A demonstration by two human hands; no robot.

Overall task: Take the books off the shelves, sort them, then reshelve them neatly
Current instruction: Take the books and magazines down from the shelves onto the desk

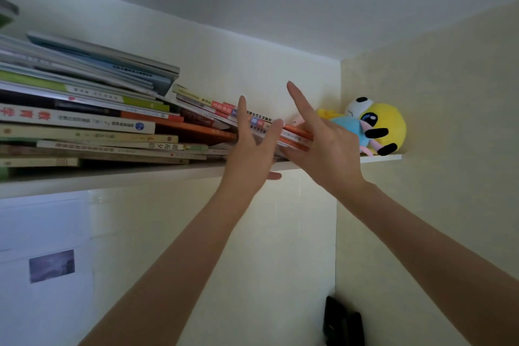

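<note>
A high white shelf (134,177) carries a tall pile of books (84,121) lying flat on the left. To the right of the pile, several thin books (222,109) lean down to the right, some with orange spines. My left hand (250,146) presses straight fingers against the middle of these leaning books, with its thumb below the shelf's front edge. My right hand (325,146) is at their lower right end; its index finger points up and its other fingers curl onto the book ends. The hands hide part of the leaning books.
A yellow, blue and white plush toy (376,123) sits in the shelf's right corner, just behind my right hand. A white sheet with a small photo (52,265) hangs below the shelf at left. A dark object (342,323) is mounted low in the wall corner.
</note>
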